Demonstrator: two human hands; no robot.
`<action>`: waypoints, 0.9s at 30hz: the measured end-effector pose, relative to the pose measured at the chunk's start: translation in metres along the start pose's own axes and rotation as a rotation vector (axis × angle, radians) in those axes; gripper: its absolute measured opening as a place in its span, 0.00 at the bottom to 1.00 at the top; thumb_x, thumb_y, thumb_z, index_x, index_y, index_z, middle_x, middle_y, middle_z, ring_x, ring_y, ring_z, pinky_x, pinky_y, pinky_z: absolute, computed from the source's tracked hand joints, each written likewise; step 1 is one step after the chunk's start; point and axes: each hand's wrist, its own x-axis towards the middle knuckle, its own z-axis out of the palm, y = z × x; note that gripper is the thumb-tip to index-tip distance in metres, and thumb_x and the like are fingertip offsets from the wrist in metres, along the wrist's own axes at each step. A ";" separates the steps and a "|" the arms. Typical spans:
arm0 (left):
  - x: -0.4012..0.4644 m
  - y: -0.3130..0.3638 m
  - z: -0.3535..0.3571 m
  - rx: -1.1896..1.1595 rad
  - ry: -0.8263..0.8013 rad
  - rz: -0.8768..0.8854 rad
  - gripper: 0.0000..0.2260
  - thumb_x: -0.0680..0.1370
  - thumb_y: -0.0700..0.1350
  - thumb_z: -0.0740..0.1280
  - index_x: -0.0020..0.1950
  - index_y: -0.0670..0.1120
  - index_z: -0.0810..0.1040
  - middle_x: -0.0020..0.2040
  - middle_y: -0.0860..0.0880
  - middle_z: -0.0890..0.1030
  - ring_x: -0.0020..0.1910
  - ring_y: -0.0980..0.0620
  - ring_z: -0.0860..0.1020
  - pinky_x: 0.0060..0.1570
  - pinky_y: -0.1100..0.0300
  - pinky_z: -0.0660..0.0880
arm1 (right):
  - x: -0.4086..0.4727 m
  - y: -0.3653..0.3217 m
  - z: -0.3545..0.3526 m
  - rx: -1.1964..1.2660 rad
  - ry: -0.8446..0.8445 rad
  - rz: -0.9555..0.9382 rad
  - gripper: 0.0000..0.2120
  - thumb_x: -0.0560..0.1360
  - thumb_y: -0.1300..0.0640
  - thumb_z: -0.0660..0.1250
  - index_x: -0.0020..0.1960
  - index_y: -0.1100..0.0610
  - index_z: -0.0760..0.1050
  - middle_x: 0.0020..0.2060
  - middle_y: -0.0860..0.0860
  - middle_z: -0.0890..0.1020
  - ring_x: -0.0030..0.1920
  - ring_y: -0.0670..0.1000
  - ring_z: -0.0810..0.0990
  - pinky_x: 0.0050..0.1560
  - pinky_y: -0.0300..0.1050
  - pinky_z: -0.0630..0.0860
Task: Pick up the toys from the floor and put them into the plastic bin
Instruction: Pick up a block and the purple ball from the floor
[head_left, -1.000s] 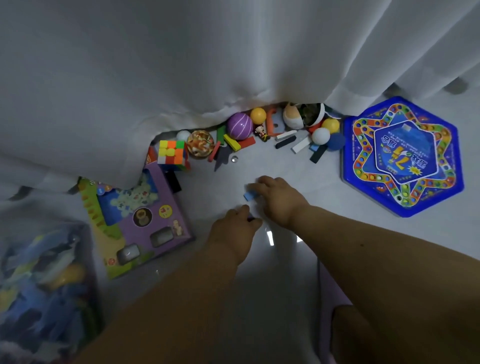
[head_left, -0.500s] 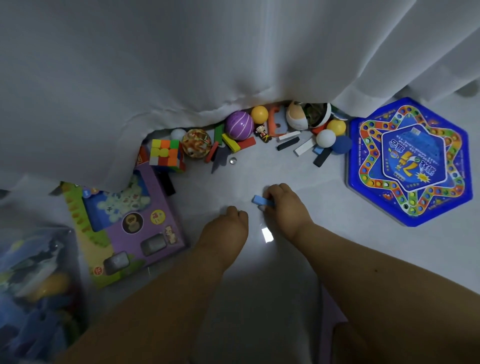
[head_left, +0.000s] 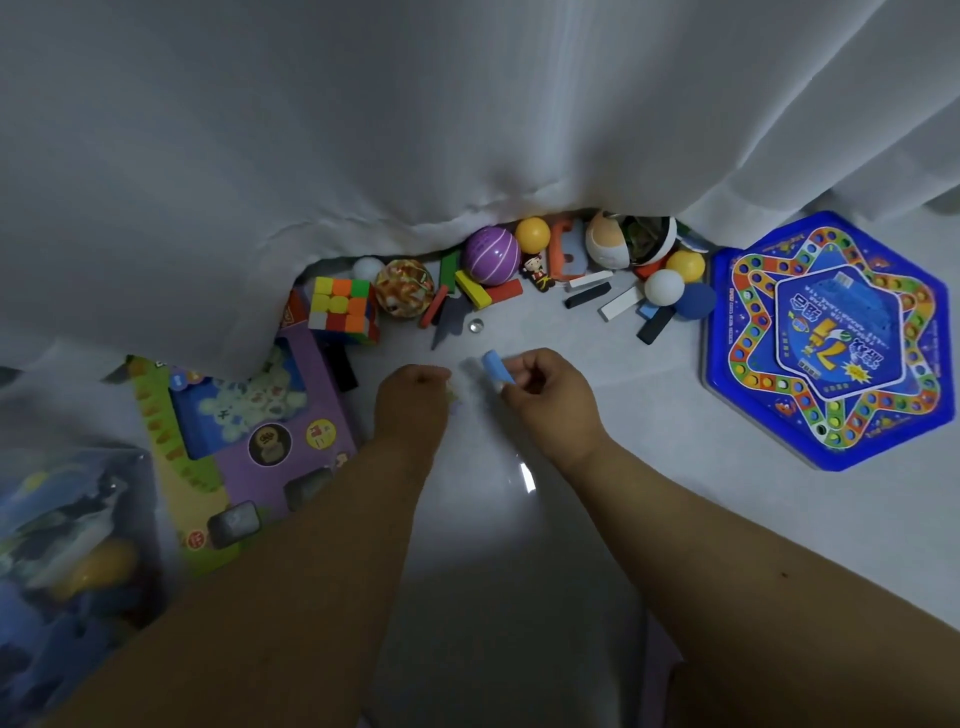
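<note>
Right hand (head_left: 550, 400): raised a little above the floor (head_left: 519, 545), fingers curled, pinching a light-blue block (head_left: 497, 368) at its near end; the block tilts up and to the left.
Left hand (head_left: 413, 397): just left of the right hand, knuckles up, fingers curled under; whether it holds anything cannot be told.
Plastic bin (head_left: 67, 561): near left corner, blurred, with blue and yellow contents inside.
Loose toys, far side, along the hem of a white curtain (head_left: 363, 130): puzzle cube (head_left: 343, 309), patterned ball (head_left: 404, 287), purple striped ball (head_left: 491, 255), orange ball (head_left: 532, 234), white ball (head_left: 664, 286), small figure (head_left: 540, 270), scattered domino-like blocks in black, white, red, yellow and green.
Purple toy box (head_left: 249, 441): lying flat on the floor, left, between bin and hands.
Blue hexagonal game board (head_left: 831, 338): flat on the floor, far right.
</note>
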 end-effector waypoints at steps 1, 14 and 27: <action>-0.002 0.004 0.000 -0.210 -0.046 -0.141 0.12 0.80 0.35 0.57 0.57 0.38 0.78 0.54 0.41 0.78 0.44 0.45 0.78 0.43 0.57 0.74 | -0.003 -0.007 0.003 0.013 -0.011 -0.049 0.05 0.72 0.60 0.70 0.46 0.54 0.76 0.41 0.51 0.78 0.39 0.47 0.74 0.42 0.43 0.74; 0.000 -0.012 -0.016 -1.000 -0.315 -0.521 0.18 0.81 0.51 0.55 0.38 0.42 0.74 0.29 0.48 0.74 0.32 0.52 0.70 0.37 0.59 0.68 | 0.053 -0.034 0.015 -0.696 -0.132 -0.403 0.19 0.76 0.65 0.59 0.66 0.61 0.71 0.62 0.57 0.72 0.61 0.57 0.70 0.59 0.46 0.69; 0.010 -0.001 -0.007 -1.147 -0.313 -0.524 0.15 0.82 0.50 0.54 0.49 0.43 0.76 0.48 0.43 0.79 0.47 0.45 0.78 0.54 0.49 0.72 | 0.030 -0.045 0.013 -0.348 -0.072 -0.491 0.09 0.71 0.63 0.67 0.51 0.61 0.77 0.46 0.55 0.78 0.41 0.49 0.72 0.37 0.34 0.65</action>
